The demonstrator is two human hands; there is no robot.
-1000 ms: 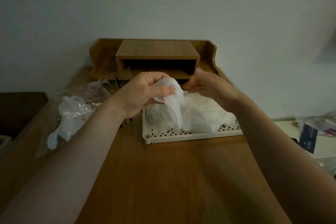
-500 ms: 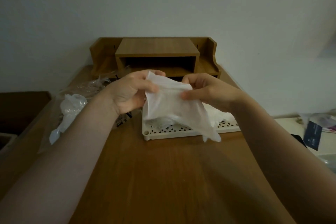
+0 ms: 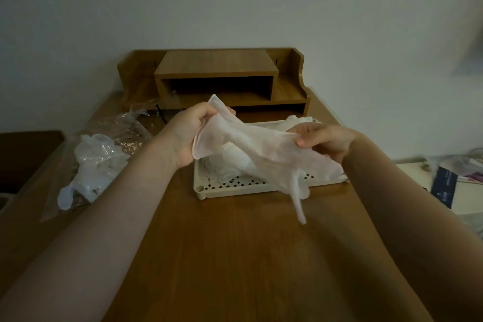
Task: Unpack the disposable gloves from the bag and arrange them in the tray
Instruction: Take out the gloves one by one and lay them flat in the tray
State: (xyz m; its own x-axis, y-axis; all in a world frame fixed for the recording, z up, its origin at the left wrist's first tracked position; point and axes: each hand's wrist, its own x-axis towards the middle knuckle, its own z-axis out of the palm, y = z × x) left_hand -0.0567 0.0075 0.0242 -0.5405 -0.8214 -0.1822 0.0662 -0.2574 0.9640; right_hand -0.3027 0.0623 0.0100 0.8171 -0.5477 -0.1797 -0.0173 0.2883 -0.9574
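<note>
Wooden desk (image 3: 235,256), perforated tray (image 3: 235,187), plain wall (image 3: 235,2)

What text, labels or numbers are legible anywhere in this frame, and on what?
None can be read.
Clear crinkled plastic bag left of the wooden desk's centre: dark marks on it, too blurred to read.
Dark blue flat packet on the side surface at right: faint pale marks, too small and blurred to read.
Thin white disposable glove held by both hands, and the cream perforated plastic tray: no print visible.

Thin translucent glove (image 3: 264,149), wood table (image 3: 235,243)
</note>
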